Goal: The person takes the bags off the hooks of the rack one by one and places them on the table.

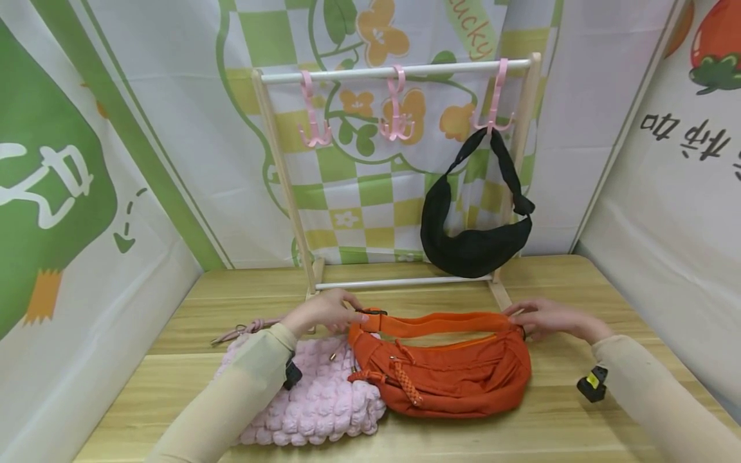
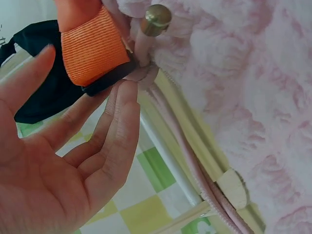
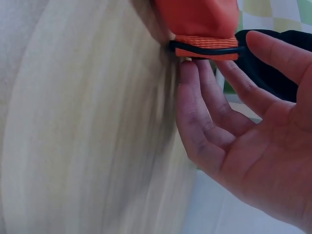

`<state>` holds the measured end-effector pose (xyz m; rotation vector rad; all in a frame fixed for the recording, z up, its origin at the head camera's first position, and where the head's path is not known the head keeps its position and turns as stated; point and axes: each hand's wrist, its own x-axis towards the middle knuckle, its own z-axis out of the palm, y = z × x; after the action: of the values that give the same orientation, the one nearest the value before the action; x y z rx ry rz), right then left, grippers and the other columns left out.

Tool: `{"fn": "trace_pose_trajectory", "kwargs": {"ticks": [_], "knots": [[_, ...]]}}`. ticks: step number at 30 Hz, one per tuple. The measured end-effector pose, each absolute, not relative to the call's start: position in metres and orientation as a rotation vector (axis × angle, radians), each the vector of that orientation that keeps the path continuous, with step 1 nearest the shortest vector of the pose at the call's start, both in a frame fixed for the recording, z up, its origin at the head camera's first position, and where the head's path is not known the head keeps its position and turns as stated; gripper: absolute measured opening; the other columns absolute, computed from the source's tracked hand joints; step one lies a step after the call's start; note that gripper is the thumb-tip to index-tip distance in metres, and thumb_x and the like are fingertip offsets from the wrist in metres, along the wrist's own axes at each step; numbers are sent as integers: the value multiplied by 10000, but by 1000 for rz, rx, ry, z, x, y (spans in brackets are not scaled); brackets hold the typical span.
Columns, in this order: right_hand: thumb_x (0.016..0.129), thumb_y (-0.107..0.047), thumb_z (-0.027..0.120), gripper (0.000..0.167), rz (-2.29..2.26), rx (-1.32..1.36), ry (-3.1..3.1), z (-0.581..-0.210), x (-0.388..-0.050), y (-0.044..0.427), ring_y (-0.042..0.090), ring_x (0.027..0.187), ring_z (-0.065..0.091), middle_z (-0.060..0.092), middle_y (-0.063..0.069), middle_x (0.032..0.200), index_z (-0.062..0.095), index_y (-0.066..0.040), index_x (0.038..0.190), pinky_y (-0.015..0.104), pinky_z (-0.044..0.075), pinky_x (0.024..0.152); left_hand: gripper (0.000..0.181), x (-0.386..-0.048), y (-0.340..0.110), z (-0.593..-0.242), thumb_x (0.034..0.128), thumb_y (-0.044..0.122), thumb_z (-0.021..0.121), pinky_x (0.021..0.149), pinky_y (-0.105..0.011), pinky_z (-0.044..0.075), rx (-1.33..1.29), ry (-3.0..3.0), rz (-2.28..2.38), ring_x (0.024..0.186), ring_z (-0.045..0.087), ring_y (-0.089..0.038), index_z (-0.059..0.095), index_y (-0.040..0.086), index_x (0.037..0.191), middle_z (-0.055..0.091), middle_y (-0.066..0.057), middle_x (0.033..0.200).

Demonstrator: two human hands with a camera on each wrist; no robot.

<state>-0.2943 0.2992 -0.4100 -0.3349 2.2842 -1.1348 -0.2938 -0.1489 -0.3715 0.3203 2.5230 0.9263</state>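
Note:
An orange waist bag [image 1: 451, 376] lies on the table, its strap [image 1: 446, 321] stretched along the far side. At the strap's left end is my left hand [image 1: 327, 310]. In the left wrist view those fingers [image 2: 122, 122] reach to the black buckle [image 2: 109, 80], with the thumb apart from the webbing. My right hand [image 1: 547, 318] is at the bag's right end. The right wrist view shows its fingertips [image 3: 190, 73] under the orange webbing [image 3: 207, 46] and its black ring, thumb spread away. Under my left forearm, partly hidden, lies a pink puffy bag [image 1: 318, 392].
Behind the bags stands a rack with a white top bar [image 1: 359, 74] and wooden posts [image 1: 283, 173]. Pink hooks [image 1: 396, 106] hang from the bar. A black bag [image 1: 475, 251] hangs on the right hook. The pink bag's thin strap [image 1: 246, 330] lies to the left.

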Motion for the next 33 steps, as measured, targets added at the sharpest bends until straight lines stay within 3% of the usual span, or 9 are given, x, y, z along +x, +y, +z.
{"fn": "trace_pose_trajectory", "kwargs": {"ticks": [4,11,14,17,20,25,33], "knots": [[964,-267,531,476,-1122,-352,2307,-406,-294,301,176,915,609,609,159,1180,469,21,1339,299,507,663,356,-294,-149,-367,897,315,641,614,-337,565,356,2594,920,717,658,-237,646,58,1144,680,-155,879],[954,-282,548,473,-1103,-351,2359,-400,-291,303,232,1049,606,547,231,1294,490,8,1324,311,503,674,341,-292,-148,-360,902,301,639,630,-346,567,356,2648,988,738,675,-244,653,42,1123,702,-138,877],[955,-258,552,486,-1141,-359,2333,-397,-291,304,196,1015,616,586,215,1234,470,49,1322,310,526,721,315,-291,-147,-358,903,291,636,663,-348,570,358,2665,1014,767,689,-269,659,50,1105,701,-121,895],[956,-229,551,482,-1164,-386,2332,-392,-290,306,149,934,611,612,188,1176,461,80,1315,281,528,687,290,-290,-146,-356,909,278,627,678,-347,572,381,2694,1048,769,695,-277,665,44,1075,699,-123,916],[956,-227,548,478,-1158,-392,2365,-388,-289,309,201,958,621,603,230,1195,463,72,1319,294,522,664,270,-288,-144,-353,914,273,617,655,-321,561,420,2739,1069,777,686,-274,675,46,1048,700,-138,941],[969,-256,520,493,-1155,-384,2428,-379,-287,310,368,1107,595,521,299,1299,445,61,1339,403,541,797,245,-287,-141,-347,921,258,603,652,-279,519,500,2854,1122,802,647,-196,698,62,1034,700,-104,946],[975,-257,520,423,-1120,-443,2636,-357,-284,304,321,1032,632,576,274,1232,509,33,1283,410,556,814,203,-290,-132,-343,938,233,584,773,-356,524,548,2938,1300,881,624,-194,683,93,1046,696,-60,985]]}}
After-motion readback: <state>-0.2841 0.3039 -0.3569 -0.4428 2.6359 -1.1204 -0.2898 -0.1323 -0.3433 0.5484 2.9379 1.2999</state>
